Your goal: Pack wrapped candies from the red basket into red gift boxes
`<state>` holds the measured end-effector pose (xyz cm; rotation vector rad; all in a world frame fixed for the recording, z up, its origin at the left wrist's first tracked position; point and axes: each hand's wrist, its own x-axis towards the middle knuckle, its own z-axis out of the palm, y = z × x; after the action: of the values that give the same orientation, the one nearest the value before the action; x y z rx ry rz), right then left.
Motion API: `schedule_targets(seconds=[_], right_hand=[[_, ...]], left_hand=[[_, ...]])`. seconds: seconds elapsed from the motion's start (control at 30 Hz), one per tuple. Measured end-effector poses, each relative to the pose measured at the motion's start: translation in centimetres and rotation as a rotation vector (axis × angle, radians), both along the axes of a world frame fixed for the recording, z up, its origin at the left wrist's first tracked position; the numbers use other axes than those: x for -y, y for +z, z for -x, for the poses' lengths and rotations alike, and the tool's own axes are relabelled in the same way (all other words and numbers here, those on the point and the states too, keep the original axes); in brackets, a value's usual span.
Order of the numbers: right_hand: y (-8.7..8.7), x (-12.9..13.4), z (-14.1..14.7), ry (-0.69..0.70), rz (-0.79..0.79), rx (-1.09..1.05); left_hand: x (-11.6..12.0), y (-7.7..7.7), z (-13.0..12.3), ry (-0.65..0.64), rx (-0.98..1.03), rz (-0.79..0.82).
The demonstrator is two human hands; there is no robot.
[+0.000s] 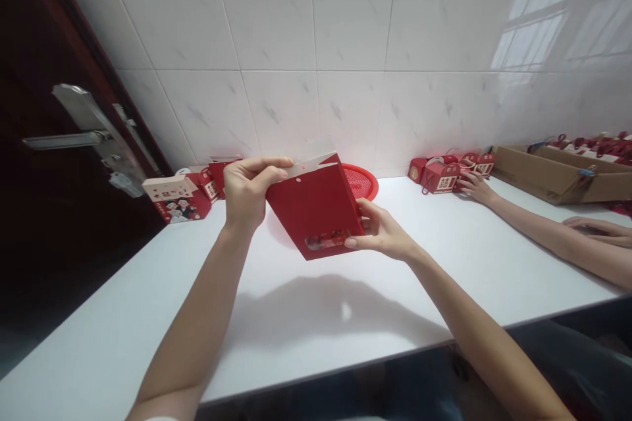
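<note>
Both my hands hold a red cardboard gift box (316, 207) tilted in the air above the white table. A small clear window with printed figures shows near its lower edge, and pale flaps stand up at its upper edge. My left hand (249, 191) pinches the upper left corner between thumb and fingers. Around the lower right side curls my right hand (382, 231), its thumb on the front face. Behind the box, partly hidden, a round red plastic basket (363, 183) stands on the table (296, 342).
Printed red gift boxes (180, 200) stand at the left by the wall, near a dark door with a metal handle (66, 139). At the right, another person's hand (476, 187) touches small red boxes (439, 177). An open cardboard carton (548, 177) lies beyond.
</note>
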<state>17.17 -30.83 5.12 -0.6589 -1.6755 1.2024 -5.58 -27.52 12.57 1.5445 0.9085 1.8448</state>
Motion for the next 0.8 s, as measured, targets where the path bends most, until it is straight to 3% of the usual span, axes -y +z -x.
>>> schedule_targets(seconds=[0.27, 0.47, 0.8], right_hand=[[-1.2, -0.2, -0.7, 0.039, 0.095, -0.118], [-2.7, -0.2, -0.3, 0.023, 0.234, -0.071], [-4.9, -0.2, 0.7, 0.308, 0.245, -0.082]], left_hand=[[0.8, 0.0, -0.3, -0.086, -0.176, -0.009], [-0.5, -0.9, -0.6, -0.164, -0.303, 0.071], [1.0, -0.6, -0.5, -0.111, -0.375, -0.027]])
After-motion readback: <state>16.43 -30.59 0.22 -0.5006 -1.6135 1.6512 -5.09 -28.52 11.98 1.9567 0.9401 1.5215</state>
